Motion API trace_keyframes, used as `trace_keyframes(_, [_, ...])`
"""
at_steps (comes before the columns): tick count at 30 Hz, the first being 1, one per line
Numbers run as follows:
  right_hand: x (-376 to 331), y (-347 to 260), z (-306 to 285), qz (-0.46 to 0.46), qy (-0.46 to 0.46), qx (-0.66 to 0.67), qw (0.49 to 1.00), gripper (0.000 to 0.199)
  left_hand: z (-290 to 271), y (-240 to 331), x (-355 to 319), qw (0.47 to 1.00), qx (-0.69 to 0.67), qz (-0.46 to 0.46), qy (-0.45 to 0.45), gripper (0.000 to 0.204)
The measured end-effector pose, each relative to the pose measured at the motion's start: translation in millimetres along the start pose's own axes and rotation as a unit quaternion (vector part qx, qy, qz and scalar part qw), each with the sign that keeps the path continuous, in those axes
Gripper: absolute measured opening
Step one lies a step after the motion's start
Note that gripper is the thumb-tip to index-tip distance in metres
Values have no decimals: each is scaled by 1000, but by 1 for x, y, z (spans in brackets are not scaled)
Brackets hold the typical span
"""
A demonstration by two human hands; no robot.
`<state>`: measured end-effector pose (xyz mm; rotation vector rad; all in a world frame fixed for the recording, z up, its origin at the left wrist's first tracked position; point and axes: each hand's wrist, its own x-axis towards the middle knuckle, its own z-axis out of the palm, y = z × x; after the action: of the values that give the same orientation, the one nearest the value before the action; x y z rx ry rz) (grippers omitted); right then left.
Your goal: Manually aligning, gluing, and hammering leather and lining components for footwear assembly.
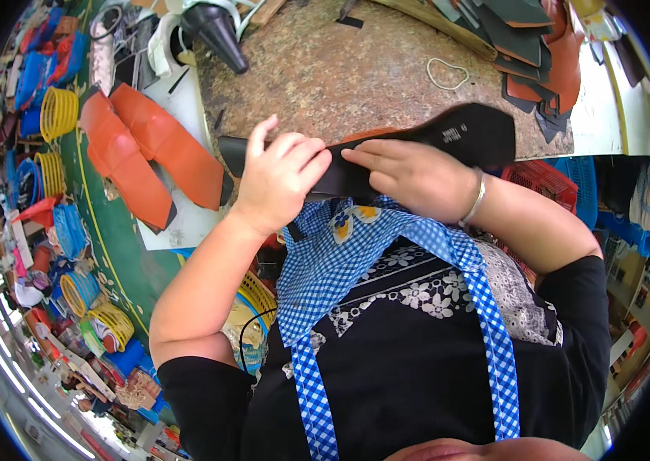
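Observation:
A long, curved leather piece (pixel 475 134), black on the face toward me with an orange edge showing behind, lies along the near edge of the worktable. It widens to a broad end at the right, with small pale print. My left hand (pixel 279 173) is closed on its left part, fingers bent over it and the index finger raised. Flat across the middle of the piece rests my right hand (pixel 421 173), fingers stretched out and pointing left. The hands are a small gap apart. Parts of the piece under both palms are hidden.
Two orange folded leather pieces (pixel 179 157) lie on a white board (pixel 175 234) to the left. A black cone-shaped tool (pixel 217 34) stands at the back left. Stacked leather pieces (pixel 525 46) and a loose string loop (pixel 446 74) are on the speckled tabletop (pixel 325 69). Baskets (pixel 60 114) line the far left.

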<state>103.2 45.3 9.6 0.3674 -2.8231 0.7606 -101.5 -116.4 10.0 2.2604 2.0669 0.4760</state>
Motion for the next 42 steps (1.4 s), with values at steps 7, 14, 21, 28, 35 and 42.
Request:
trace_keyframes(7, [40, -12, -8, 73, -86, 46, 993, 41, -26, -34, -22, 995, 5, -87, -44, 44])
trace_keyframes(14, [39, -1, 31, 106, 112, 177, 972, 35, -13, -34, -33, 975, -151, -160, -13, 36])
trace_keyframes(21, [42, -13, 41, -29, -12, -82, 996, 51, -5, -48, -51, 994, 23, 77, 69, 25])
trace_keyframes(28, [82, -23, 41, 7, -62, -194, 979, 69, -49, -52, -62, 989, 113, 82, 45, 29])
trace_keyframes(35, [4, -4, 16, 26, -98, -81, 992, 37, 8, 22, -75, 996, 84, -12, -38, 52])
trace_keyframes(42, [-22, -3, 8, 7, 13, 4, 1000, 37, 34, 40, -12, 993, 17, 118, 22, 45])
